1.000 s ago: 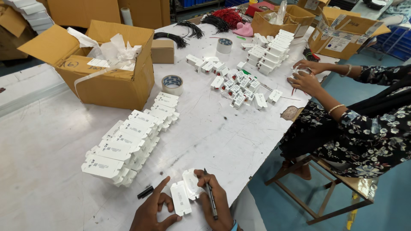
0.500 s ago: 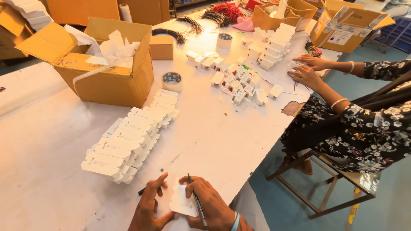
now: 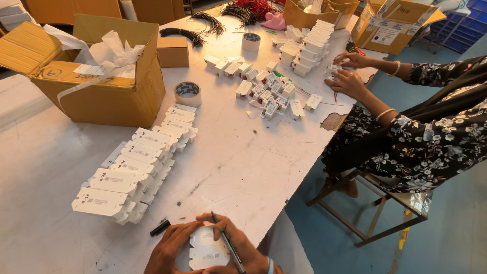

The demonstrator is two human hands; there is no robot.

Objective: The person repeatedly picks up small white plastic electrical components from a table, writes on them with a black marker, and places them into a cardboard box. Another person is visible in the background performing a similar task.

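Note:
A flat white die-cut carton blank (image 3: 205, 248) lies on the white table (image 3: 238, 167) at the near edge. My left hand (image 3: 170, 248) presses on its left side with fingers spread. My right hand (image 3: 238, 248) rests on its right side and grips a black pen (image 3: 228, 243), tip near the blank's top edge. A black pen cap (image 3: 160, 228) lies just left of my left hand. A long overlapping row of the same white blanks (image 3: 134, 167) runs from the near left toward the table's middle.
An open brown cardboard box (image 3: 96, 76) with paper stands at the far left, a tape roll (image 3: 187, 93) beside it. Several small white parts (image 3: 264, 89) lie mid-table. A seated co-worker in a floral dress works there with both hands (image 3: 350, 73). More boxes stand at the back.
The blank was lifted and tilted in my hands a second ago; it now lies flat on the table under both hands. The view has shifted closer.

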